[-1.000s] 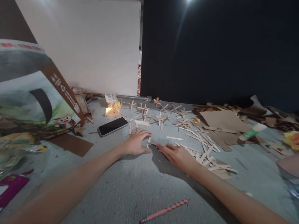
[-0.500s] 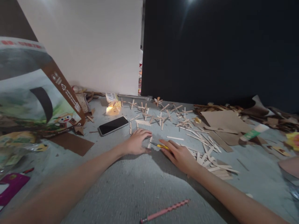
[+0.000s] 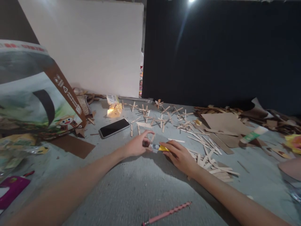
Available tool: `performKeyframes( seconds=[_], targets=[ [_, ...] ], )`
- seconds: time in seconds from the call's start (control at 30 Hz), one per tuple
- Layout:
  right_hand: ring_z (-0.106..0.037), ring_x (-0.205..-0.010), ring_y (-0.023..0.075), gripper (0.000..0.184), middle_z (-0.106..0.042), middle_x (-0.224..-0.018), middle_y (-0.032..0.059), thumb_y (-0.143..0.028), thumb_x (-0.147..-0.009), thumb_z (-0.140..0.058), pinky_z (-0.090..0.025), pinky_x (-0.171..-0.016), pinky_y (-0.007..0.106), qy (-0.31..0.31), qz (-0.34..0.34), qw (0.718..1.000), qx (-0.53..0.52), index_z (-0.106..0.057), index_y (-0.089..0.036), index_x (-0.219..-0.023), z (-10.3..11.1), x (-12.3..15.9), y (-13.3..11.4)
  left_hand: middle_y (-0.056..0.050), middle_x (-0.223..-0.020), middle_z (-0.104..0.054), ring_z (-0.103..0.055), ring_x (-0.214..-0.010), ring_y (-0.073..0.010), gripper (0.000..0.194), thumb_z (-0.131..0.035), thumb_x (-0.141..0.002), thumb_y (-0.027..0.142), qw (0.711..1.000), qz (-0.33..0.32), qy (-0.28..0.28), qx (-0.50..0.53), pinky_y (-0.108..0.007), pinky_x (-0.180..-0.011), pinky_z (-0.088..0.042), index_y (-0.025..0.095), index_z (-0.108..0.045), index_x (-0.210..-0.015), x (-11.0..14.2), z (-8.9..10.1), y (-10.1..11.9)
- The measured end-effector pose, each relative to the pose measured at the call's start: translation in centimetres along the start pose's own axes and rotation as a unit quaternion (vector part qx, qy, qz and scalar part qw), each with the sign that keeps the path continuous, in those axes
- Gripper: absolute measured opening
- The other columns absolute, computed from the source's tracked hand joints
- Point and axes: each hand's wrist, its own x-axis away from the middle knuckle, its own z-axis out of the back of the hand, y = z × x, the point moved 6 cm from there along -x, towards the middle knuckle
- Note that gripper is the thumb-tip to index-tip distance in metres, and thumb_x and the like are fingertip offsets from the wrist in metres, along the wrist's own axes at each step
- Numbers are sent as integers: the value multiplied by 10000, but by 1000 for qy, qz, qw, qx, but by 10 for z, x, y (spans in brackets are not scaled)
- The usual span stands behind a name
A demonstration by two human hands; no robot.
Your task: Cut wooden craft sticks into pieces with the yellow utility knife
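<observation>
Over the middle of the grey table, my left hand (image 3: 138,144) curves its fingers and thumb around a short wooden craft stick (image 3: 152,137); part of the grip is hidden. My right hand (image 3: 182,157) is closed on a yellow-handled cutter knife (image 3: 163,147). The knife's blade end points left and reaches close to the stick; whether they touch is unclear. Other short sticks (image 3: 139,129) lie just beyond my left hand. A spread pile of craft sticks (image 3: 207,161) lies beside and behind my right hand.
A phone (image 3: 114,128) lies left of my hands. Crossed-stick pieces (image 3: 162,117) stand farther back. A pink pencil (image 3: 168,213) lies near the front edge. At right are brown cardboard (image 3: 221,124) and a glue stick (image 3: 254,135). A large printed bag (image 3: 25,94) stands left.
The knife in my right hand has turned, showing its broad side instead of its thin edge. The stick at my left fingers has shifted slightly. Both hands stay nearly in place.
</observation>
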Motion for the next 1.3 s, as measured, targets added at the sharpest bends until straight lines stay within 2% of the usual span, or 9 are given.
performKeyframes(
  seconds=[0.07, 0.13, 0.2, 0.27, 0.33, 0.4, 0.67, 0.87, 1.3],
  targets=[
    [-665, -989, 219, 345, -675, -1070, 105, -291, -1018, -471, -582, -854, 361, 7, -1, 1000, -13, -624, -276, -1328, 1, 0, 1, 49, -689, -630, -634, -667, -154, 735, -829, -668, 266, 998, 9, 27, 62, -268, -671, -471, 210, -498, -1322, 0, 2, 2],
    [-663, -986, 215, 351, -670, -1077, 105, -276, -1008, -493, -582, -856, 355, 19, -9, 999, -28, -621, -272, -1335, 3, -1, 3, 40, -694, -654, -656, -650, -161, 836, -856, -647, 311, 989, 9, 61, 131, -268, -651, -481, 205, -452, -1371, 0, 1, 3],
    [-662, -973, 211, 349, -666, -1071, 103, -259, -1003, -506, -581, -846, 342, 36, -18, 998, -41, -628, -264, -1330, 5, -1, 6, 13, -718, -693, -689, -646, -184, 890, -876, -632, 351, 980, 13, 74, 185, -288, -649, -506, 195, -420, -1380, 1, -4, 2],
    [-662, -955, 204, 348, -663, -1054, 96, -239, -1003, -503, -579, -824, 324, 53, -20, 997, -51, -638, -265, -1323, 6, -1, 8, -14, -695, -701, -680, -580, -182, 680, -856, -664, 420, 975, 43, 77, 205, -289, -602, -508, 164, -531, -1203, 1, -11, -5],
    [-662, -933, 191, 356, -658, -1044, 87, -224, -1006, -493, -577, -799, 309, 64, -15, 996, -55, -641, -274, -1326, 6, -1, 9, -19, -660, -684, -658, -543, -160, 482, -866, -642, 443, 974, 51, 83, 203, -266, -568, -488, 148, -602, -916, 2, -14, -9],
    [-661, -926, 183, 362, -657, -1043, 85, -213, -1005, -489, -574, -794, 301, 64, -9, 996, -55, -647, -276, -1324, 4, -1, 10, -19, -636, -675, -644, -547, -144, 425, -865, -639, 459, 977, 33, 90, 189, -255, -577, -479, 140, -624, -785, 2, -12, -8],
    [-663, -925, 189, 353, -660, -1034, 88, -208, -990, -511, -580, -805, 321, 73, -17, 995, -59, -681, -276, -1292, 3, -1, 12, -54, -709, -735, -652, -603, -147, 398, -840, -672, 488, 981, 30, 53, 184, -269, -640, -509, 138, -709, -809, 4, -10, 1],
    [-666, -904, 196, 359, -667, -1015, 85, -236, -998, -502, -585, -781, 332, 68, -26, 995, -73, -670, -302, -1308, 4, -1, 13, -55, -700, -729, -655, -605, -150, 432, -828, -681, 540, 980, 19, 55, 190, -277, -642, -511, 144, -686, -779, 3, -11, 0],
    [-665, -910, 195, 337, -664, -1017, 92, -269, -1009, -486, -578, -791, 324, 58, -35, 994, -85, -687, -271, -1280, 6, -1, 11, -58, -721, -727, -645, -620, -157, 460, -810, -682, 579, 984, 16, 52, 169, -284, -641, -496, 155, -659, -776, 2, -13, -2]
  ],
)
